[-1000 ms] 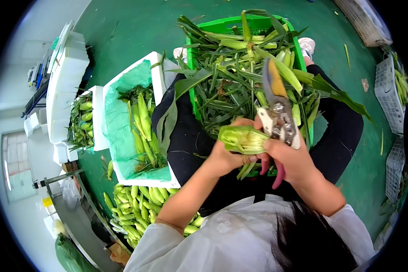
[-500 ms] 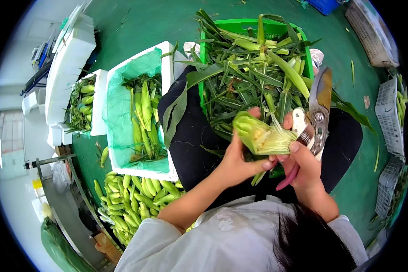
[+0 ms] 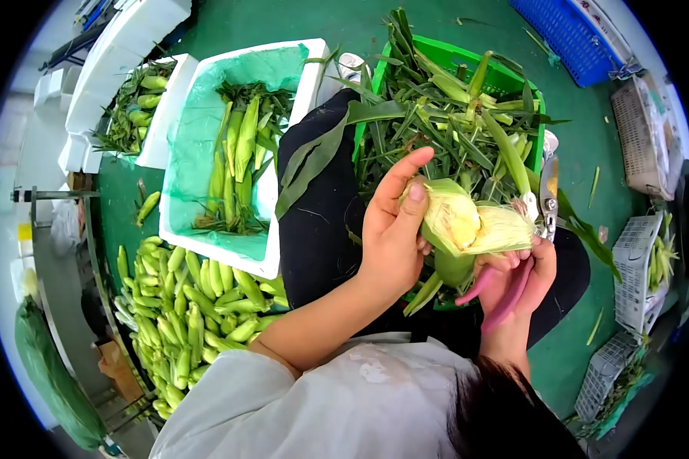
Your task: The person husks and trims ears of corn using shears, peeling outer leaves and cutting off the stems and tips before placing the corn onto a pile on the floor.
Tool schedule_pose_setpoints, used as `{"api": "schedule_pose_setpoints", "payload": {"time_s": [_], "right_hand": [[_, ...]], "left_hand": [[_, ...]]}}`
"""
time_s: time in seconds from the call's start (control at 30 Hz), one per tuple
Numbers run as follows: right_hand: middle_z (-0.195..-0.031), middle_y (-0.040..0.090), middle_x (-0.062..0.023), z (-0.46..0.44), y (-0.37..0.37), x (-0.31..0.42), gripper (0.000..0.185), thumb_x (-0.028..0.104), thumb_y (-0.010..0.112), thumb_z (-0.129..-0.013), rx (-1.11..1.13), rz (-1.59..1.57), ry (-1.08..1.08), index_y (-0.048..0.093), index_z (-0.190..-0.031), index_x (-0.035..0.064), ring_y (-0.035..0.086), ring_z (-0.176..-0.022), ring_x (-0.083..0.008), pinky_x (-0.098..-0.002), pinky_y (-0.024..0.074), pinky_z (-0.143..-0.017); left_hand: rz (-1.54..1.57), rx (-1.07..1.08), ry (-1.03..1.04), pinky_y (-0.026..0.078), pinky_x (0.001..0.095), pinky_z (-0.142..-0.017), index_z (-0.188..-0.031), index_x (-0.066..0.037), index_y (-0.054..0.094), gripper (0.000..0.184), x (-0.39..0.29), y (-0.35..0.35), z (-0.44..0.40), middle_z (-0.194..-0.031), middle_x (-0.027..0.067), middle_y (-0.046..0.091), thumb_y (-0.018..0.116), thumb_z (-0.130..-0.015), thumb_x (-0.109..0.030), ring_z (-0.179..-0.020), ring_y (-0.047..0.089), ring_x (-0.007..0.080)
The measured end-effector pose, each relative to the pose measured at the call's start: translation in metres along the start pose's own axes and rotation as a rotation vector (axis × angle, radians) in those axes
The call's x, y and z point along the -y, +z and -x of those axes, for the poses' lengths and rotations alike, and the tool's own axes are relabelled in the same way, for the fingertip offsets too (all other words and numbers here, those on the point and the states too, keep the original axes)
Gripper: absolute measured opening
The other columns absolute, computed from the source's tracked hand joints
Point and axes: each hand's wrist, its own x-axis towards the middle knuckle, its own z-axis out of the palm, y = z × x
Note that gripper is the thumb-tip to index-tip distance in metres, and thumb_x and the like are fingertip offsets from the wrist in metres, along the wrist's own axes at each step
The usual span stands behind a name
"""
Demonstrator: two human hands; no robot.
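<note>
The left hand (image 3: 396,229) clasps a corn ear (image 3: 465,226) over the green crate's (image 3: 505,81) near end, opened face toward the camera, silky husk (image 3: 505,228) pointing right, long axis unclear; the right hand (image 3: 527,281) clamps pink-handled shears (image 3: 511,297).

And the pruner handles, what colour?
Pink; the pruner handles show best in the head view.

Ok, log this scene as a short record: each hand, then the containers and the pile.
left hand: against the corn ear, index finger raised; grip unclear
right hand: holding pink-handled shears and the ear's silky end
corn ear: green husk, pale inside showing
green crate: heaped with leaves
foam box: green-lined, several ears inside
pile: many green ears, lower left
</note>
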Motion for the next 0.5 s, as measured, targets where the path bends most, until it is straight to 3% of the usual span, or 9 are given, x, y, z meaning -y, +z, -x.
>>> {"api": "schedule_pose_setpoints", "payload": {"time_s": [0.13,0.17,0.2,0.23,0.27,0.33,0.4,0.47,0.5], "right_hand": [[-0.071,0.049,0.0006,-0.004,-0.006,0.011,0.039,0.014,0.054,-0.084,0.046,-0.069,0.025,0.046,-0.119,-0.0023,0.047,-0.063,-0.0103,-0.0264,0.0421,-0.057],[-0.072,0.050,-0.0002,-0.004,-0.006,0.014,0.039,0.015,0.055,-0.085,0.083,0.066,0.006,0.046,-0.119,-0.0024,0.048,-0.064,-0.0106,-0.0265,0.0428,-0.058],[-0.073,0.050,-0.0010,-0.013,0.002,0.004,0.039,0.015,0.056,-0.085,0.153,0.196,0.032,0.046,-0.118,-0.0024,0.049,-0.065,-0.0110,-0.0265,0.0435,-0.059],[-0.081,0.056,-0.0054,-0.007,0.014,-0.001,0.044,0.017,0.061,-0.083,0.063,0.476,0.009,0.046,-0.118,-0.0022,0.054,-0.069,-0.0134,-0.0278,0.0464,-0.061],[-0.091,0.063,-0.0093,-0.014,0.006,0.004,0.042,0.018,0.065,-0.081,0.287,0.671,0.123,0.049,-0.116,-0.0003,0.060,-0.075,-0.0185,-0.0325,0.0487,-0.064],[-0.091,0.065,-0.0134,0.001,0.029,-0.028,0.039,0.014,0.068,-0.077,0.329,1.257,0.037,0.053,-0.110,0.0011,0.063,-0.076,-0.0269,-0.0378,0.0496,-0.066],[-0.096,0.061,-0.0158,-0.004,0.052,-0.067,0.041,0.013,0.071,-0.076,1.054,1.908,-0.025,0.053,-0.110,0.0007,0.062,-0.071,-0.0310,-0.0409,0.0477,-0.058],[-0.095,0.061,-0.0176,0.019,0.058,-0.121,0.042,0.017,0.072,-0.076,1.252,2.164,-0.402,0.055,-0.111,0.0024,0.060,-0.079,-0.0381,-0.0441,0.0472,-0.067],[-0.094,0.061,-0.0166,0.027,0.058,-0.140,0.044,0.014,0.071,-0.074,1.288,2.065,-0.320,0.055,-0.114,0.0020,0.060,-0.082,-0.0373,-0.0443,0.0471,-0.071]], "left_hand": [[0.218,-0.148,-0.138,0.031,0.0161,-0.042,-0.141,-0.009,0.041,0.042,-0.001,-0.001,-0.004,-0.087,-0.0008,0.063,0.049,-0.101,-0.020,-0.049,0.037,0.0000],[0.238,0.021,-0.084,0.040,0.0162,-0.046,-0.140,-0.010,0.042,0.042,0.006,-0.018,-0.004,-0.093,0.0017,0.064,0.046,-0.102,-0.028,-0.058,0.052,0.0028],[0.120,-0.045,-0.108,0.054,0.0245,-0.058,-0.138,-0.010,0.043,0.050,-0.009,-0.019,0.001,-0.099,0.0040,0.064,0.045,-0.101,-0.043,-0.081,0.065,0.0116],[0.256,0.024,-0.314,0.056,0.0323,-0.066,-0.137,-0.010,0.045,0.055,-0.013,-0.038,0.000,-0.103,0.0051,0.064,0.045,-0.099,-0.049,-0.092,0.065,0.0170],[0.391,0.091,-0.509,0.059,0.0401,-0.073,-0.135,-0.010,0.048,0.059,-0.019,-0.064,0.001,-0.107,0.0062,0.065,0.045,-0.097,-0.055,-0.103,0.065,0.0224],[0.310,0.125,-0.900,0.053,0.0455,-0.086,-0.133,-0.017,0.051,0.067,-0.028,-0.088,0.023,-0.117,0.0059,0.063,0.051,-0.088,-0.067,-0.103,0.062,0.0226],[0.356,0.043,-0.826,0.051,0.0465,-0.092,-0.130,-0.013,0.054,0.060,-0.034,-0.091,0.051,-0.125,0.0082,0.062,0.058,-0.090,-0.057,-0.106,0.062,0.0257],[0.419,0.064,-0.658,0.047,0.0467,-0.098,-0.130,-0.007,0.053,0.054,-0.063,-0.096,0.072,-0.128,0.0116,0.060,0.062,-0.092,-0.044,-0.113,0.060,0.0285],[0.495,-0.001,-0.515,0.045,0.0448,-0.102,-0.126,-0.001,0.054,0.048,-0.088,-0.097,0.090,-0.126,0.0162,0.060,0.062,-0.092,-0.034,-0.118,0.058,0.0308]]}}
